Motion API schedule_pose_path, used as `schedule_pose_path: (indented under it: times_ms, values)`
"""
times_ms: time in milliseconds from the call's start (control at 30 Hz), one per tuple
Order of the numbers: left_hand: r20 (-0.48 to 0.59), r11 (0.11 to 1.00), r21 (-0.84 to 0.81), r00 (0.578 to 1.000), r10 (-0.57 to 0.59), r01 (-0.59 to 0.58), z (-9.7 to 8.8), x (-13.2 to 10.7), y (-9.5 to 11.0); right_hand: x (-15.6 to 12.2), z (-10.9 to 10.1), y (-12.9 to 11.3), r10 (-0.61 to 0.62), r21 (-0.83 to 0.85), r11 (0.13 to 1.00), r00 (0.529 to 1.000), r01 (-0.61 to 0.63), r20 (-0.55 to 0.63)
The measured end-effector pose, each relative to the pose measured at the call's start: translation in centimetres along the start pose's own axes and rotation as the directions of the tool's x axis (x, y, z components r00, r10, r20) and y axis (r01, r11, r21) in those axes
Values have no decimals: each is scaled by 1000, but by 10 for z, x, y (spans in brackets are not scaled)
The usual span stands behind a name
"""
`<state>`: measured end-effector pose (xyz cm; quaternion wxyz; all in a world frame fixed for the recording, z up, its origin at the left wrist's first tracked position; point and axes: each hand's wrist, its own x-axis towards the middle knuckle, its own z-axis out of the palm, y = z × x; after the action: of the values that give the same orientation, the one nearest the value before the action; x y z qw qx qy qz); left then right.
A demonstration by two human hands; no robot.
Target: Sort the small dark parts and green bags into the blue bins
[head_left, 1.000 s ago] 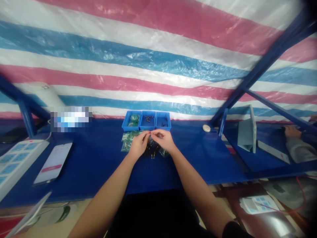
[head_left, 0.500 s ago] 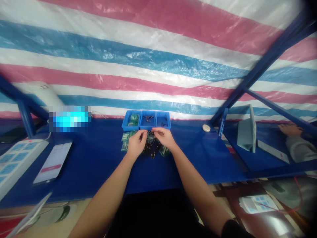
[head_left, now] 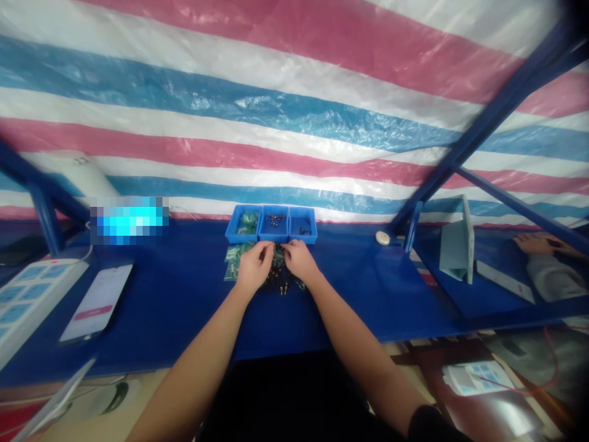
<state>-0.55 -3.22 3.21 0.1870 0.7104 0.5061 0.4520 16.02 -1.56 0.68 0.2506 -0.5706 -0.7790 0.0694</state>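
My left hand [head_left: 254, 268] is closed in a pinch just in front of the blue bins, thumb against forefinger. Facing it, my right hand [head_left: 301, 263] is pinched too, its fingertips very near those of the left. Whatever sits between the fingertips is too small to make out. Below and between both hands lies a pile of small dark parts with brass-coloured ends [head_left: 282, 287]. Small clear-green plastic bags [head_left: 232, 253] lie beside my left hand, partly covered by it.
Three joined blue bins hold green bags [head_left: 249, 222], small dark parts [head_left: 275, 219] and a few dark pieces [head_left: 305, 231]. A phone [head_left: 96, 304] and a power strip [head_left: 34, 301] lie left. A round white object [head_left: 382, 237] and another person's hand [head_left: 534, 244] are at right.
My right hand has shifted slightly left and its fingers have curled in closer to my left hand, which stays nearly still. At right, more of the other person's hands shows.
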Motion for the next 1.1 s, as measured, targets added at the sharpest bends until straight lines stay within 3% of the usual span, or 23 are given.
schedule_pose_path:
  times_ms: [133, 567, 800, 933, 1100]
  values:
    - [5, 1000, -2, 1000, 0, 0, 0, 0, 0, 3, 2, 0, 20, -9, 1000, 1000, -19, 16]
    - [16, 1000, -7, 1000, 12, -12, 0, -1, -2, 6, 9, 3, 113, 197, 976, 991, -97, -74]
    - [25, 1000, 0, 999, 25, -25, 0, 0, -1, 4, -1, -5, 153, 384, 921, 967, -66, -202]
    - [60, 998, 17, 997, 51, -52, 3, 0, -4, 3, -12, -11, 266, 617, 786, 925, -44, -273]
    - [108, 994, 18, 988, 109, -112, 9, 0, -10, 1, -16, -12, 371, 916, 389, 927, -96, -60]
